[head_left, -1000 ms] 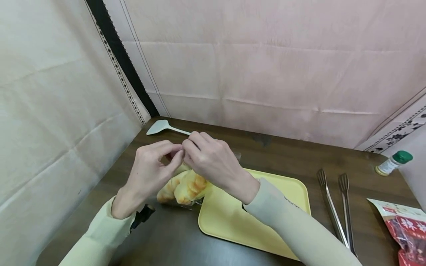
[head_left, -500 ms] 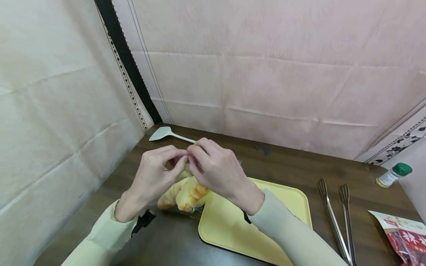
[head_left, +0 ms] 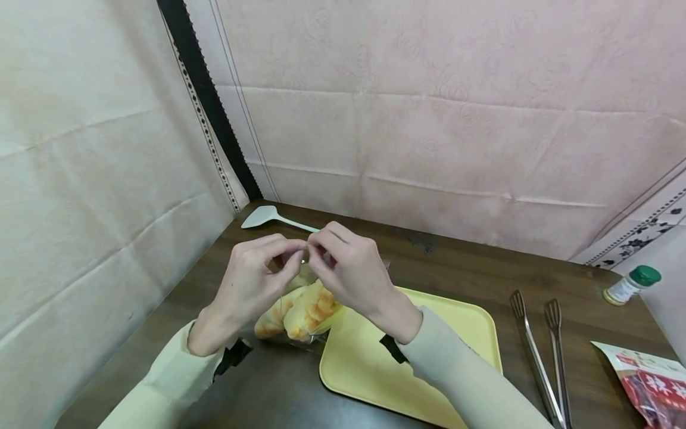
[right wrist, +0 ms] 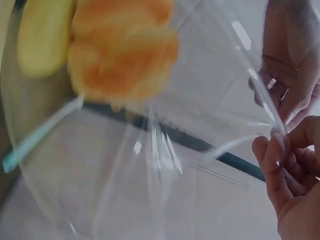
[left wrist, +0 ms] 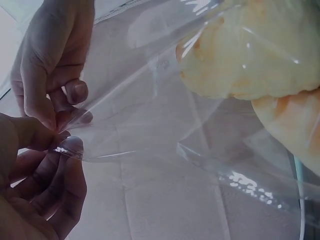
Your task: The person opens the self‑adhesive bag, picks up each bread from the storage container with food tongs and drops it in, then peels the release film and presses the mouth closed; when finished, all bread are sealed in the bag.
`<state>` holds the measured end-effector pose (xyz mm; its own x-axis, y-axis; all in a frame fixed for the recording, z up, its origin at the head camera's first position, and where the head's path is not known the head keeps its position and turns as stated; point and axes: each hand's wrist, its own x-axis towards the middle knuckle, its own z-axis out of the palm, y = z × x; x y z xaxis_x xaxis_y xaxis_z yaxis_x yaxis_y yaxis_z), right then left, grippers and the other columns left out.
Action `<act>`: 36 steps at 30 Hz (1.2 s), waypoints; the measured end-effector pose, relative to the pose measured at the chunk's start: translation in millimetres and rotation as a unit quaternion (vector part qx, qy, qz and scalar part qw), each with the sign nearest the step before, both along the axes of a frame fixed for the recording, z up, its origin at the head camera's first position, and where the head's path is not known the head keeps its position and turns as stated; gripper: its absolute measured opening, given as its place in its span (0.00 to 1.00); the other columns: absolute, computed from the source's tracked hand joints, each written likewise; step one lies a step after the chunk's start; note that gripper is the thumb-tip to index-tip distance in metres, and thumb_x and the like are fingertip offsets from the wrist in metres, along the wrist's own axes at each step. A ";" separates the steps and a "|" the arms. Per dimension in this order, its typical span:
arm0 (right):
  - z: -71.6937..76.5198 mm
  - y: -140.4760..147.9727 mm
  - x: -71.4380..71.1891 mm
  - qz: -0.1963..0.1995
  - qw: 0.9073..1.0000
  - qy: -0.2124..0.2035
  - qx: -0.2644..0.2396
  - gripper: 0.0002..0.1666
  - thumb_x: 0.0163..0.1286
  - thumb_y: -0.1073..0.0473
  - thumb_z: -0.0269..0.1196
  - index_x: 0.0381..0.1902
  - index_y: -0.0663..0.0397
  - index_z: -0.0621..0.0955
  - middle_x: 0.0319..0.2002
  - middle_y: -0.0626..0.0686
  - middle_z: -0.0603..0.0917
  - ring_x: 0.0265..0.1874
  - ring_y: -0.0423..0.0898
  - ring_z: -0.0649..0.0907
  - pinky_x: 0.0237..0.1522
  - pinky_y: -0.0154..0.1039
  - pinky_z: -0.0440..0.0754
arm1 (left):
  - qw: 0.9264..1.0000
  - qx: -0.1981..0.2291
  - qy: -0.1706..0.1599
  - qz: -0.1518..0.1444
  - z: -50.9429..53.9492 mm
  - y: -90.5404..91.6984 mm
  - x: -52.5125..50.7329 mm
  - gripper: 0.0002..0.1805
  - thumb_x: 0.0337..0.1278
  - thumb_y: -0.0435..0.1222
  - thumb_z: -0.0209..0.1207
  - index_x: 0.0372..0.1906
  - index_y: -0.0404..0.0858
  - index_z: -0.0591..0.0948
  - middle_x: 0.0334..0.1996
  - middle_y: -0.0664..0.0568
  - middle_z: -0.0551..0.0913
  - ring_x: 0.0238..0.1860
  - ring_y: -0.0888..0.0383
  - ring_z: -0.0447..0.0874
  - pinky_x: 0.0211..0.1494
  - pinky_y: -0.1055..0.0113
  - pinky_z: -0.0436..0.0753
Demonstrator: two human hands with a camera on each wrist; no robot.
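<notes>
A clear plastic bag (left wrist: 150, 115) with several bread rolls (head_left: 308, 313) inside lies at the left edge of a yellow tray (head_left: 407, 357). Its gathered top edge is pinched between thumb and fingers of my left hand (head_left: 252, 277). Close against it, fingertips nearly meeting, my right hand (head_left: 354, 271) pinches the same edge. Both wrist views show the film stretched from the fingertips towards the golden rolls (right wrist: 122, 55). Whether the bag's mouth is parted cannot be made out. In the head view my hands cover the bag's upper part.
A pale spatula (head_left: 262, 215) lies behind my hands near the back edge. Right of the tray are two metal tongs-like utensils with forked ends (head_left: 536, 351), a green-capped bottle (head_left: 632, 285) and a red-and-white food packet (head_left: 648, 381). Cloth walls (head_left: 429, 119) enclose the dark table (head_left: 257, 393).
The head view has tilted up slightly, so the scene sits lower. My right fingers have shifted a little to the right along the bag's edge; both hands keep their pinch.
</notes>
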<state>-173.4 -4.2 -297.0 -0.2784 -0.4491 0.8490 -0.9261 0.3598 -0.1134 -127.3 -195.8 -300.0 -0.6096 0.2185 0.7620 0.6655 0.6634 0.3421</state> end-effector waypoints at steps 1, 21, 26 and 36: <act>-1.2 -0.3 -0.8 0.011 1.000 -0.023 -0.014 0.05 0.68 0.72 0.68 0.35 0.59 0.86 0.32 0.52 0.86 0.25 0.41 0.83 0.30 0.28 0.82 | 1.000 0.003 -0.002 -0.001 -0.1 0.0 -0.4 0.11 0.59 0.19 0.68 0.41 0.34 0.93 0.31 0.50 0.92 0.27 0.64 0.83 0.30 0.75 0.83; -8.8 3.9 1.3 0.043 0.968 -0.215 -0.123 0.09 0.69 0.69 0.66 0.47 0.62 0.84 0.34 0.55 0.85 0.24 0.39 0.80 0.27 0.31 0.79 | 0.998 0.047 -0.029 0.015 -1.8 1.4 -4.9 0.04 0.60 0.25 0.74 0.37 0.36 0.93 0.29 0.51 0.93 0.27 0.63 0.85 0.32 0.76 0.83; -8.4 0.9 3.4 0.028 0.981 -0.163 -0.097 0.11 0.70 0.63 0.75 0.45 0.62 0.84 0.34 0.55 0.85 0.24 0.41 0.81 0.28 0.31 0.81 | 0.999 0.047 -0.027 0.008 -1.3 1.4 -5.5 0.05 0.60 0.23 0.73 0.37 0.34 0.93 0.29 0.50 0.92 0.26 0.63 0.85 0.32 0.76 0.84; -15.9 6.1 3.5 -0.019 0.984 -0.146 -0.100 0.06 0.74 0.67 0.71 0.36 0.60 0.83 0.29 0.54 0.82 0.24 0.42 0.77 0.28 0.32 0.75 | 0.997 0.060 -0.042 0.015 -2.7 -1.0 -7.7 0.04 0.63 0.25 0.73 0.38 0.36 0.94 0.31 0.50 0.94 0.26 0.65 0.84 0.32 0.73 0.85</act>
<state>-169.9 1.8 -312.9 -0.5378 -0.2648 0.8004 -0.8293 0.3370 -0.4457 -135.0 -196.8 -302.7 -0.6777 0.1091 0.7272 0.6108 0.6341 0.4741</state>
